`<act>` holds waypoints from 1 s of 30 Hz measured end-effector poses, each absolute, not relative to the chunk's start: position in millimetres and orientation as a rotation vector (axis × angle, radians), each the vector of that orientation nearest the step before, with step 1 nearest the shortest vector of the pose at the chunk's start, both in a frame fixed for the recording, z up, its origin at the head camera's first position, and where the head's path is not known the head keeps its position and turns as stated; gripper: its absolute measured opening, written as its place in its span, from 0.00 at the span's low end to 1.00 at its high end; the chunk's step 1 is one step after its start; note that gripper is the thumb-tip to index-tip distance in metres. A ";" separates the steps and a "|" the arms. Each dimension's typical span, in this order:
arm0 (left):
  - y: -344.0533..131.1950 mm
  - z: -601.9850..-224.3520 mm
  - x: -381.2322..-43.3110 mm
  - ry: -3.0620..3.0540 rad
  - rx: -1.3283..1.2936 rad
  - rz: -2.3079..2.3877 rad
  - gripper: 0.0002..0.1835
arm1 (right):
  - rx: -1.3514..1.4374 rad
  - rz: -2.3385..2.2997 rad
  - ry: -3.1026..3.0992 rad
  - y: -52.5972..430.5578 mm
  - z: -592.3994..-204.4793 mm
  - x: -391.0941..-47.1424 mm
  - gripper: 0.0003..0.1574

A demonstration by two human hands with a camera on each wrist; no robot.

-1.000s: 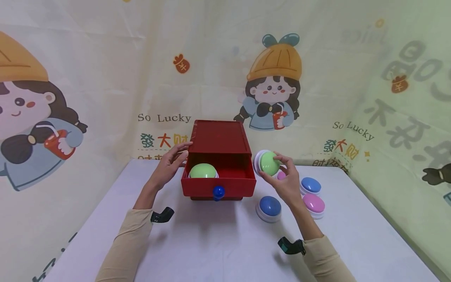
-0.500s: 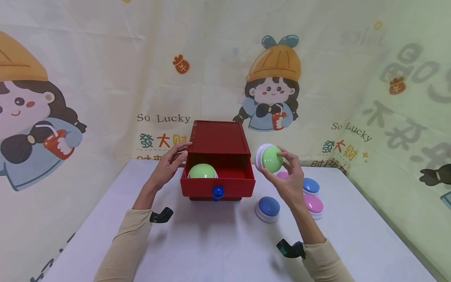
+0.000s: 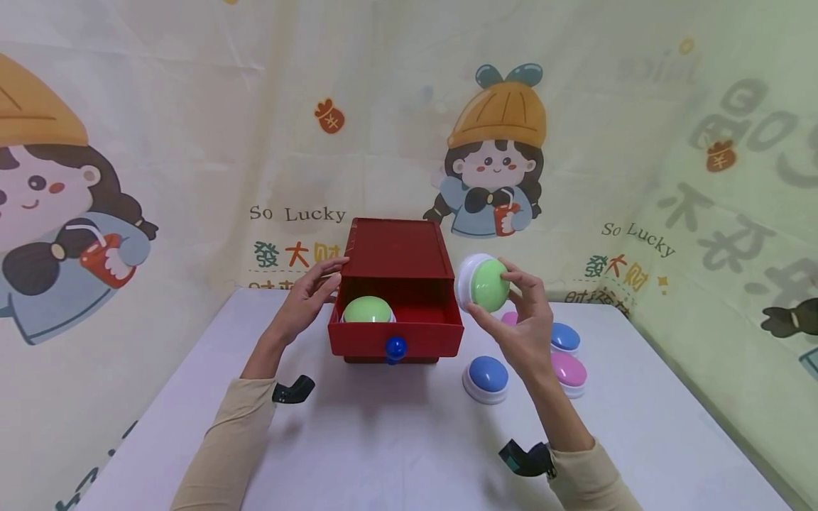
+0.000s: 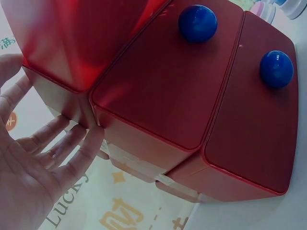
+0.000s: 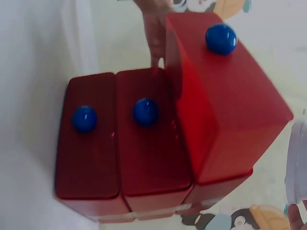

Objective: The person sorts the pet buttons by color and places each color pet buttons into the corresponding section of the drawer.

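My right hand [image 3: 529, 319] pinches a green push button [image 3: 488, 285] between thumb and fingers, its white base [image 3: 469, 280] turned left. It is held up just right of a red drawer cabinet [image 3: 399, 248]; in the right wrist view only the white base [image 5: 297, 163] shows at the edge. The cabinet's top drawer [image 3: 364, 341] is pulled out, and another green push button [image 3: 368, 310] sits in its left part. My left hand [image 3: 309, 298] rests against the cabinet's left side with extended fingers, seen closely in the left wrist view, where fingertips [image 4: 91, 143] meet the red side.
Below the top drawer are two closed drawers with blue knobs [image 4: 277, 69]. On the white table [image 3: 383, 454], right of the cabinet, stand a blue button [image 3: 487, 376], a second blue button [image 3: 565, 336], a pink button [image 3: 569, 369] and a partly hidden pink one [image 3: 510, 318]. A printed cloth hangs behind.
My right hand has raised the green push button slightly; over the last half second it has shifted a little left, towards the drawer. The left hand and the cabinet stay put.
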State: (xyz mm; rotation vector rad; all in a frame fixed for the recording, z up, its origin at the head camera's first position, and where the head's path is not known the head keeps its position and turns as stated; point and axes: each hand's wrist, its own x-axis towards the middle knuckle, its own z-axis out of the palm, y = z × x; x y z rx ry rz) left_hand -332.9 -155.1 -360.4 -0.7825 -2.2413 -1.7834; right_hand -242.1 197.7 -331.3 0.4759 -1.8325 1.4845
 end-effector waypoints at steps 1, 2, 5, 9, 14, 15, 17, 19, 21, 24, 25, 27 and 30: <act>-155.2 -360.5 -332.9 -2.242 -0.781 -1.784 0.26 | 0.489 1.485 -1.834 195.9 -330.4 -240.4 0.42; -155.3 -360.5 -332.9 -2.243 -0.780 -1.784 0.26 | 0.498 1.480 -1.842 194.0 -329.4 -238.7 0.42; -155.7 -360.8 -333.1 -2.247 -0.774 -1.785 0.26 | 0.536 1.445 -1.871 187.9 -327.0 -234.8 0.42; -156.2 -360.8 -332.9 -2.247 -0.769 -1.788 0.26 | 0.593 1.391 -1.898 180.7 -324.1 -232.6 0.42; -156.4 -360.5 -332.9 -2.245 -0.774 -1.792 0.26 | 0.641 1.367 -1.915 175.0 -322.1 -233.6 0.42; -156.4 -360.5 -333.1 -2.245 -0.777 -1.792 0.26 | 0.650 1.366 -1.918 174.2 -321.8 -233.9 0.42; -156.4 -360.4 -333.6 -2.244 -0.781 -1.792 0.26 | 0.667 1.363 -1.929 172.4 -321.1 -234.2 0.43; -156.3 -360.3 -333.9 -2.243 -0.785 -1.791 0.26 | 0.681 1.356 -1.941 170.7 -320.5 -234.1 0.43; -156.4 -360.4 -334.0 -2.244 -0.784 -1.791 0.26 | 0.685 1.341 -1.960 168.6 -319.9 -234.2 0.42; -156.3 -360.7 -334.2 -2.250 -0.780 -1.788 0.25 | 0.673 1.306 -1.990 165.6 -319.1 -234.5 0.42; -156.2 -360.8 -334.1 -2.254 -0.780 -1.786 0.25 | 0.668 1.293 -1.999 164.7 -319.0 -234.8 0.42; -156.1 -360.8 -333.9 -2.259 -0.778 -1.783 0.25 | 0.665 1.266 -2.014 163.2 -318.8 -235.7 0.41; -156.3 -360.7 -333.9 -2.263 -0.780 -1.781 0.26 | 0.669 1.215 -2.037 161.0 -318.2 -237.7 0.41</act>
